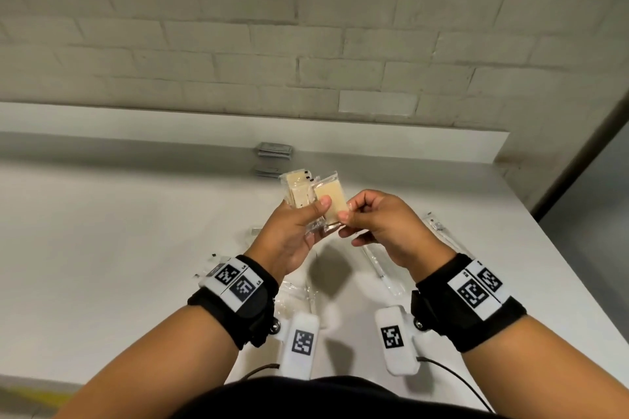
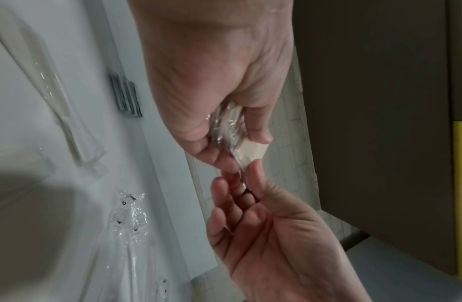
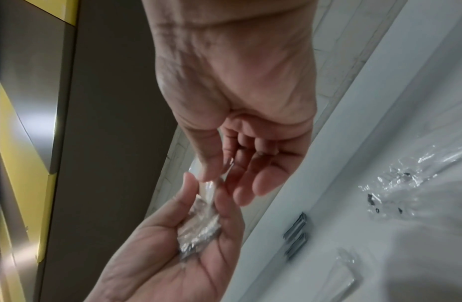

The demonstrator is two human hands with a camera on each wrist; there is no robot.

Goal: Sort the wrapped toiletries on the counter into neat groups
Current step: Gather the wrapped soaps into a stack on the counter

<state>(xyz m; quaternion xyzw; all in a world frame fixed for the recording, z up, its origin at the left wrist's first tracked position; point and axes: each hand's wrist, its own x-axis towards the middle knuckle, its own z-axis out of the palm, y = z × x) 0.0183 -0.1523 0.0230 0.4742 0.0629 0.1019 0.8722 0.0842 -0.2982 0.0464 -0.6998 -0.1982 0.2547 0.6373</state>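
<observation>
Several clear-wrapped cream soap bars (image 1: 299, 192) fan from the gripping left hand (image 1: 289, 235); the right hand (image 1: 381, 224) pinches one wrapper; no print legible.

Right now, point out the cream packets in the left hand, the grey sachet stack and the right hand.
cream packets (image 1: 299, 192): head view, on the fanned packets' cream faces.
grey sachet stack (image 1: 274, 149): head view, top sachet by the wall.
right hand (image 1: 384, 224): head view, back of the hand.
</observation>
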